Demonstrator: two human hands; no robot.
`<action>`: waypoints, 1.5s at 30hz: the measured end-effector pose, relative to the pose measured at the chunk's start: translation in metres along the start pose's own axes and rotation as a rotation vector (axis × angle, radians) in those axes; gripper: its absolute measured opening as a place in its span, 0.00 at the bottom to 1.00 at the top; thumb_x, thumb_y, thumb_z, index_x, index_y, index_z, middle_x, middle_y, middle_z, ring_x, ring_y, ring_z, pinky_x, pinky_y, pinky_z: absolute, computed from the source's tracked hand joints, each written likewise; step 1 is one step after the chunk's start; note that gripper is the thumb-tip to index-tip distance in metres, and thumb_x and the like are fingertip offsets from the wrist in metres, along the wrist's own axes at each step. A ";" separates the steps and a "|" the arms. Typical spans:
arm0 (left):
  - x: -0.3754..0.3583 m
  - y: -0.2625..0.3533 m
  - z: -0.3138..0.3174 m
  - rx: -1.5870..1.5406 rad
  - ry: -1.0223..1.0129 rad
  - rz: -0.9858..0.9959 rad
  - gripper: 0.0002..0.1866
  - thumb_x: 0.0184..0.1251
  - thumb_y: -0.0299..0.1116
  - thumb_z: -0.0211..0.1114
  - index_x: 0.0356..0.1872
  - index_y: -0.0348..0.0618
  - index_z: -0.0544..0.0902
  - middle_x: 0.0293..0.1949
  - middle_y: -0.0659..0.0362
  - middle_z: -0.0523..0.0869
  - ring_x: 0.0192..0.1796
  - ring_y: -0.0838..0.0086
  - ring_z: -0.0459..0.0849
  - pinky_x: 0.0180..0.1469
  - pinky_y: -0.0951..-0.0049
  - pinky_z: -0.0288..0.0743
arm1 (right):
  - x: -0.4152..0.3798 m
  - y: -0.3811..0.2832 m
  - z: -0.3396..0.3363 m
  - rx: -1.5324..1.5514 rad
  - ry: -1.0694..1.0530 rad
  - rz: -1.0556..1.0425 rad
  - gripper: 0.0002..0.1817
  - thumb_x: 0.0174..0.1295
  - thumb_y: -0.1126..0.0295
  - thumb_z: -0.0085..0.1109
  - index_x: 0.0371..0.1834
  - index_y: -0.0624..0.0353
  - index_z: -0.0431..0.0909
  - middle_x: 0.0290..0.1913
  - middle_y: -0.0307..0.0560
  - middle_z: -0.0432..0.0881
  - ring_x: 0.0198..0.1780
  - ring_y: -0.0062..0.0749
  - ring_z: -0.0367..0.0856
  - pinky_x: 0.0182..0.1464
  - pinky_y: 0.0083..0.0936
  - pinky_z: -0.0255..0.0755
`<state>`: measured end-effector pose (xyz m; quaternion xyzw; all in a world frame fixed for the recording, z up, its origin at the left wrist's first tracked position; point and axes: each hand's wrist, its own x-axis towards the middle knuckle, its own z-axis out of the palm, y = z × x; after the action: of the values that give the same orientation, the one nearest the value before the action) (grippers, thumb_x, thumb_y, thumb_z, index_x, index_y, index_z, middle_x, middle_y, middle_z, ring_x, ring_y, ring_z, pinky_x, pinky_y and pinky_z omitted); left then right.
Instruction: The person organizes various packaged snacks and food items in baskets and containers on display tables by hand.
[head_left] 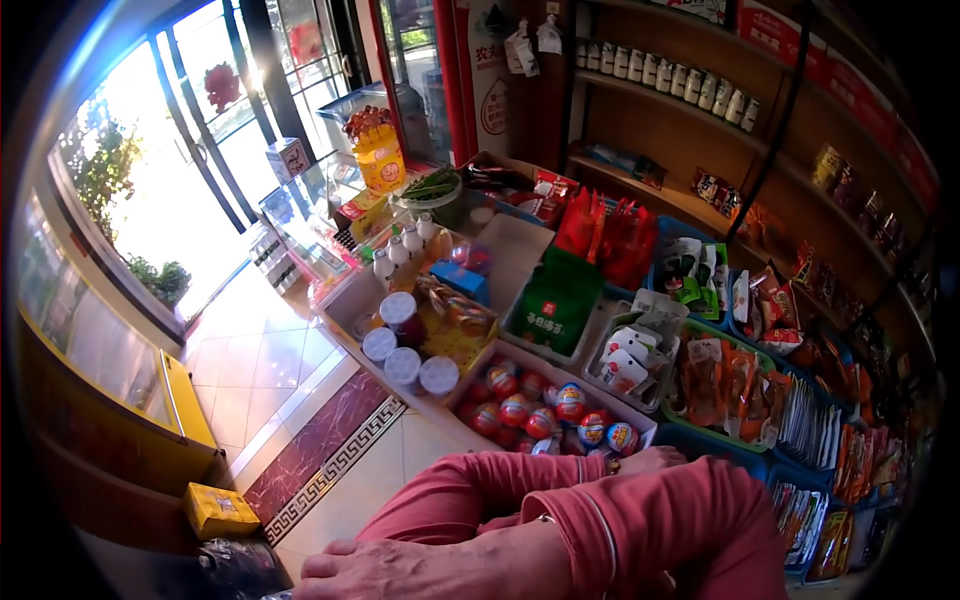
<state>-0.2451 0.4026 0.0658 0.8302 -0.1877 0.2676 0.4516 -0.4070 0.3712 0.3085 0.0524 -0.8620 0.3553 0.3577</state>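
My two forearms in pink-red sleeves cross in front of me. My right hand (385, 570) reaches to the lower left with its fingers curled. The frame's bottom edge cuts off the fingertips, and what they hold, if anything, is hidden. Close to it lies a dark, shiny plastic-wrapped bundle (235, 565). My left hand (650, 460) points right, beyond the other sleeve, which hides its fingers. Just past that wrist is a box (478, 372) of red and blue candy eggs (515, 409).
Snack bins spread to the right, including a green basket (760, 440) of packets. Ahead stand lidded cups (402, 368) and a green bag (553, 305). Wooden shelves (640, 85) line the back wall. A yellow box (220, 510) sits at lower left, near the tiled floor (260, 360).
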 end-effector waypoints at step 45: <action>-0.043 0.037 -0.020 0.090 -0.136 -0.332 0.07 0.56 0.23 0.65 0.37 0.39 0.84 0.35 0.53 0.86 0.37 0.59 0.85 0.41 0.66 0.79 | -0.351 -0.058 0.158 -0.859 1.137 1.514 0.09 0.58 0.66 0.62 0.36 0.59 0.78 0.38 0.51 0.80 0.42 0.48 0.78 0.45 0.37 0.73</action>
<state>-0.3046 0.4032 0.0721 0.8854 -0.0661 0.1406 0.4380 -0.2197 0.1679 0.0348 -0.8097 -0.4274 0.1223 0.3830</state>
